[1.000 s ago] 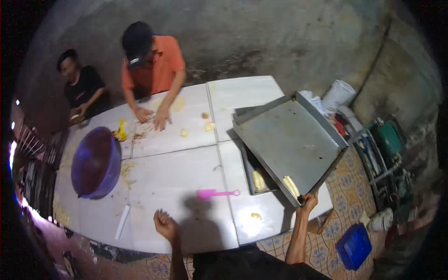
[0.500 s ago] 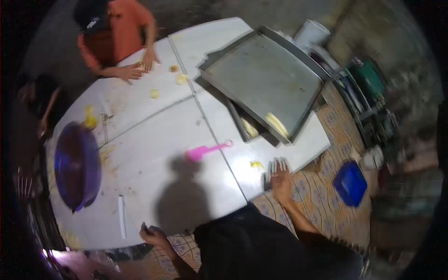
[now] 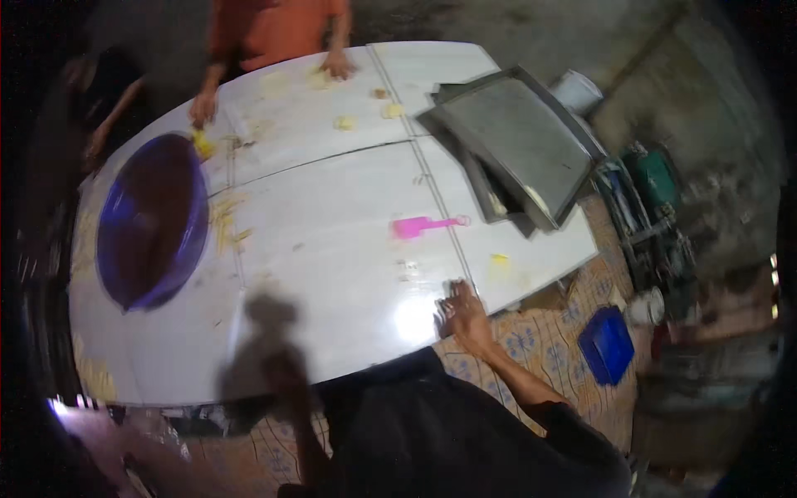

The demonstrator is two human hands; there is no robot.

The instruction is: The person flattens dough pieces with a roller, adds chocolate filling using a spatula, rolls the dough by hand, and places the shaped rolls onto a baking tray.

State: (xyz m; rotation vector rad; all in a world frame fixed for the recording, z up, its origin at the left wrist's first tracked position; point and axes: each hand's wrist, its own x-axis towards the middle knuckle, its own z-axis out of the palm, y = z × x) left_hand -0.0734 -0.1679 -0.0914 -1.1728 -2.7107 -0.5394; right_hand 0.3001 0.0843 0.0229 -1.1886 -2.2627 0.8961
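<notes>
My right hand [image 3: 462,314] is at the table's near right, fingers apart with nothing held, near a small yellow scrap [image 3: 500,261]. My left hand [image 3: 286,373] is at the near edge in dark shadow, its fingers too blurred to read. A pink plastic scraper [image 3: 412,227] lies beyond my right hand. Two stacked metal trays [image 3: 519,141] sit askew at the right back with pale elongated pieces in them. A large purple basin [image 3: 149,224] stands on the left. Yellow dough lumps [image 3: 345,123] lie toward the back of the white table [image 3: 324,216].
A co-worker in orange [image 3: 270,29] works across the table, another person in dark clothes [image 3: 100,91] at far left. Beyond the right edge are a white bucket [image 3: 575,91], machinery with a green part [image 3: 652,178] and a blue tray [image 3: 606,340] low on the patterned floor.
My right hand let go of the upper tray and moved left along the near side. The co-worker's hands have moved apart. The camera's view has swung and is blurred.
</notes>
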